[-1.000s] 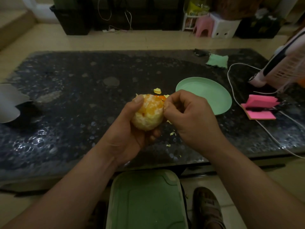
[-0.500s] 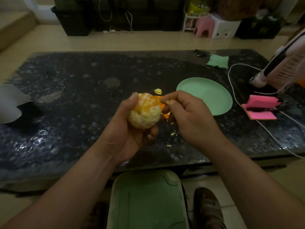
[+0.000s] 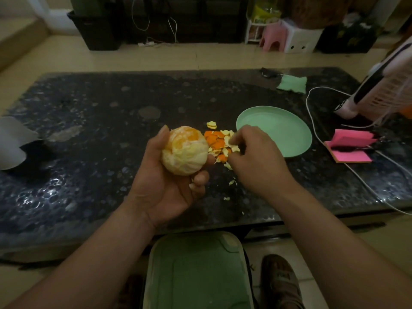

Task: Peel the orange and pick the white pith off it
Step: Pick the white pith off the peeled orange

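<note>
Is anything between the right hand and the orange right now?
Nothing visible blocks it. The left hand holds the orange with its right side mostly bare; the right hand is just beside it, over the peel scraps lying on the table.

Right hand (image 3: 256, 159) came off orange (image 3: 185, 150), where it had pinched at upper right side one second earlier. Hand dropped to right, blurred fingertips over peel pile (image 3: 217, 141) on table (image 3: 89, 130); whether they held scrap unclear. Gap opened between right hand and orange. Peel pile, mostly hidden before, came into view. Left hand (image 3: 165, 186) shifted orange slightly left.
</note>
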### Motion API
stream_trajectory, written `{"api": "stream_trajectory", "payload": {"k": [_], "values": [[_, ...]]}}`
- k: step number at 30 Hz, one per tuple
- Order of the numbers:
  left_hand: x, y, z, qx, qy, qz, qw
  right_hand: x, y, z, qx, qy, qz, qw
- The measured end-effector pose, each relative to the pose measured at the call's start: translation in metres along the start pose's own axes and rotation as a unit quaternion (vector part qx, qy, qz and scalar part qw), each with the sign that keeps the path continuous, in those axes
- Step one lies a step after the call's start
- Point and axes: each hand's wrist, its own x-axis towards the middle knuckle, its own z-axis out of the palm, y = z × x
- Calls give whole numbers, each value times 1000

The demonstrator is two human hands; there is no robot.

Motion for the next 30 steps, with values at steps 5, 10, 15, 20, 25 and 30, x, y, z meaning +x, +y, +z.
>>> {"api": "stream_trajectory", "payload": {"k": [5,10,15,20,25,30], "values": [[2,0,-7,-28,-62,-10,998,-10,-22,-12,160,16,-30,987],[2,1,-4,24,-64,21,997,-24,-41,-24,276,-33,-49,959],[3,2,-1,65,-20,42,997,-24,-36,-24,252,-39,-44,966],[1,4,1,113,24,55,992,-22,-32,-23,211,-34,-55,975],[-1,6,2,137,48,43,988,-20,-29,-22,192,-43,-61,979],[-1,2,3,139,45,44,988,-20,-30,-18,179,-23,-69,981]]}}
